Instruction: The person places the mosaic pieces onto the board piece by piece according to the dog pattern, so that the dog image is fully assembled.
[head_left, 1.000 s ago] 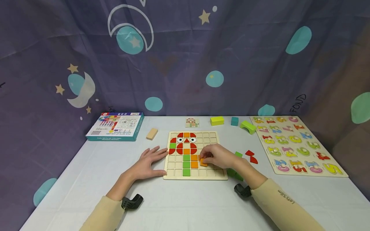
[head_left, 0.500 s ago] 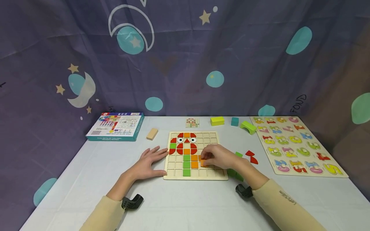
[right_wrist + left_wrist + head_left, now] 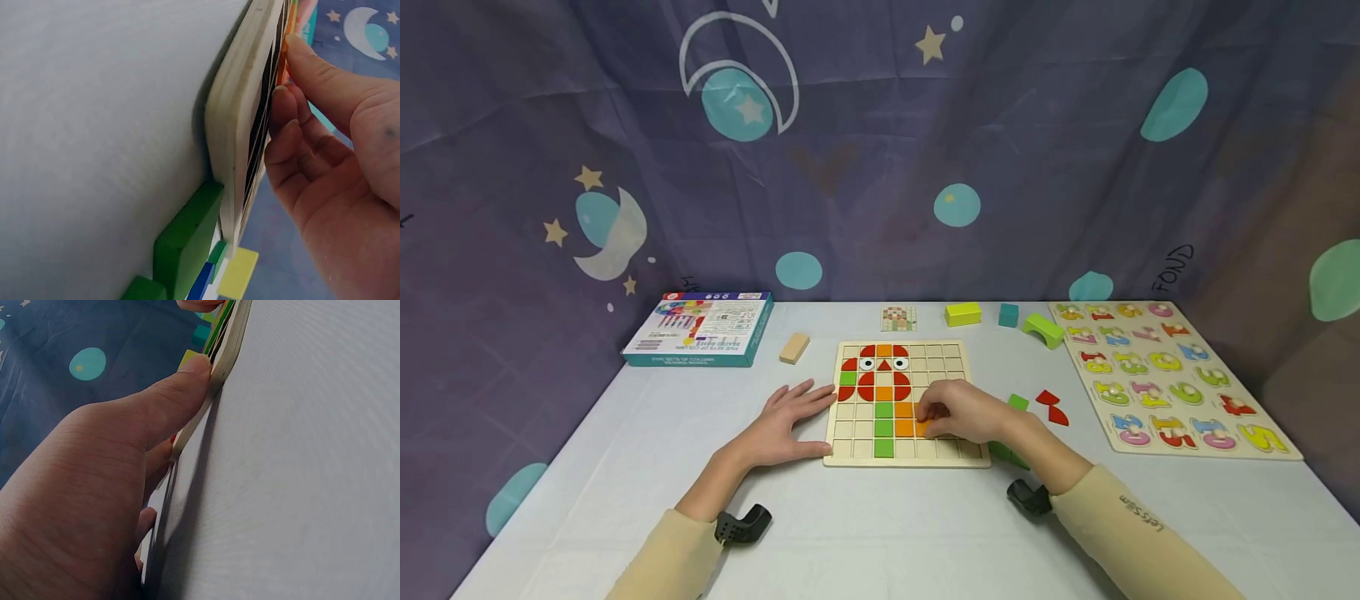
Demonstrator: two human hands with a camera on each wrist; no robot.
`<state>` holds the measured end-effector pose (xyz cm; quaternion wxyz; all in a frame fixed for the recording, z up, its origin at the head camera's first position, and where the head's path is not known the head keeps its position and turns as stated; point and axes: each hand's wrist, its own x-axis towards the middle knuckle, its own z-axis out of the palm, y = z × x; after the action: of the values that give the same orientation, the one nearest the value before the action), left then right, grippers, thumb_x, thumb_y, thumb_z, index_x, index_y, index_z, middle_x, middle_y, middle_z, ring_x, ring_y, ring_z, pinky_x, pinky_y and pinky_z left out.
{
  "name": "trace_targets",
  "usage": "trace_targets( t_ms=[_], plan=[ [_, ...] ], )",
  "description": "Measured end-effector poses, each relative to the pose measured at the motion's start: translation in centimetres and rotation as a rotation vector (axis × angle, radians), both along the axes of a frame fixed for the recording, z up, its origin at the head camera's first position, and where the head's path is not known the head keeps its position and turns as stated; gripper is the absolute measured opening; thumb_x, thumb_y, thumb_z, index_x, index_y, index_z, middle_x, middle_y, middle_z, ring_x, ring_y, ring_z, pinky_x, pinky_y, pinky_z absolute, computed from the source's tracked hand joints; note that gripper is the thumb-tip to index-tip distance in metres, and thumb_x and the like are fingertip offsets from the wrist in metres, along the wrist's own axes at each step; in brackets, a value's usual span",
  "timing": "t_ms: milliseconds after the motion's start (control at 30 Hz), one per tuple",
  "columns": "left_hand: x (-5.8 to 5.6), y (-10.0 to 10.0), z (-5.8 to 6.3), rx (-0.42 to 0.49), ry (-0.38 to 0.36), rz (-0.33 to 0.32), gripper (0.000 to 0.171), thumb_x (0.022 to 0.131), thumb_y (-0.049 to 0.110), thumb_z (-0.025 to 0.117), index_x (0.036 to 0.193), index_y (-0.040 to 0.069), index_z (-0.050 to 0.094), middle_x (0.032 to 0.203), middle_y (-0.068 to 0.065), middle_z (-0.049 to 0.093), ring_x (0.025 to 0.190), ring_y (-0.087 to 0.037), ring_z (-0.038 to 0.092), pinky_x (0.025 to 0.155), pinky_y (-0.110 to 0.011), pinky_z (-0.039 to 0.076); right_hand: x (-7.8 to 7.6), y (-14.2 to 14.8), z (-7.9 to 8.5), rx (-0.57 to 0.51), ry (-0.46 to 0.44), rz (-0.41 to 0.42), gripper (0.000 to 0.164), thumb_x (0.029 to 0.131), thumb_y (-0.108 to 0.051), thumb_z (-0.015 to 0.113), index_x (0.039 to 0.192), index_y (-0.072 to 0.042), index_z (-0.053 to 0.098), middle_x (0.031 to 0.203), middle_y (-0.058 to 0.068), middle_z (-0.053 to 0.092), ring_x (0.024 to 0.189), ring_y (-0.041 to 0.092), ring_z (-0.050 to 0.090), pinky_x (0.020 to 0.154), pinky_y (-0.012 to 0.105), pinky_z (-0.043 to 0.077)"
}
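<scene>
My right hand (image 3: 970, 410) pinches an orange square tile (image 3: 922, 428) between thumb and fingers, right at a cell of the wooden grid board (image 3: 854, 452). The tile lines up beside another orange tile (image 3: 904, 428), and the fingers hide part of it. In the right wrist view, the thumb touches orange at the board's surface and the other fingers are curled. My left hand (image 3: 790, 423) lies with fingers spread, its fingertips and thumb at the board's left edge. Red, orange and green tiles (image 3: 884, 448) and two eye tiles (image 3: 901, 364) form a picture on the board.
Green tiles (image 3: 1009, 455) and red pieces (image 3: 1054, 410) lie right of the board. Behind it are a pattern card (image 3: 898, 318), yellow block (image 3: 963, 314), teal cube (image 3: 1009, 315) and green arch (image 3: 1044, 330). A number puzzle (image 3: 1150, 333) stands right; a box (image 3: 700, 329) and wooden block (image 3: 794, 347) left.
My right hand has shifted the orange tile slightly left, and it now sits flatter, in line with the neighbouring orange tile. The left hand has stayed still.
</scene>
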<state>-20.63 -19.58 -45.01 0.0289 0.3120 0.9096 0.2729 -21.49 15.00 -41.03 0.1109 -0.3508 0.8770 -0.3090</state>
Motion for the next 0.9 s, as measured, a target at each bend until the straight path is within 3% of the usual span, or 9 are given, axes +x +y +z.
trace_targets(
  t_ms=[333,533,900],
  plan=[
    [0.1,0.1,0.0,0.002,0.002,-0.009,0.083,0.084,0.05,0.078,0.151,0.011,0.049,0.158,-0.002,0.041,0.15,-0.034,0.02,0.118,-0.061,0.006,0.2,1.2,0.5,-0.011,-0.011,-0.046,0.013,0.089,-0.011,0.079,0.101,-0.01,0.074,0.093,-0.005,0.063,0.084,0.014,0.055,0.076,0.028,0.052],
    [0.1,0.0,0.0,0.004,0.001,-0.007,0.083,0.084,0.05,0.078,0.151,0.011,0.049,0.158,-0.002,0.041,0.151,-0.034,0.02,0.118,-0.061,0.006,0.0,4.1,1.2,-0.038,-0.028,-0.121,0.016,0.091,-0.011,0.077,0.106,-0.008,0.072,0.092,-0.004,0.062,0.084,0.018,0.055,0.073,0.029,0.05],
    [0.0,0.0,-0.1,0.0,0.002,-0.001,0.083,0.084,0.051,0.078,0.152,0.013,0.049,0.158,-0.002,0.041,0.15,-0.034,0.021,0.118,-0.062,0.007,0.2,9.1,1.5,-0.043,0.046,-0.228,0.023,0.091,-0.009,0.076,0.111,-0.002,0.07,0.098,0.002,0.066,0.084,0.019,0.059,0.069,0.03,0.052]
  ],
)
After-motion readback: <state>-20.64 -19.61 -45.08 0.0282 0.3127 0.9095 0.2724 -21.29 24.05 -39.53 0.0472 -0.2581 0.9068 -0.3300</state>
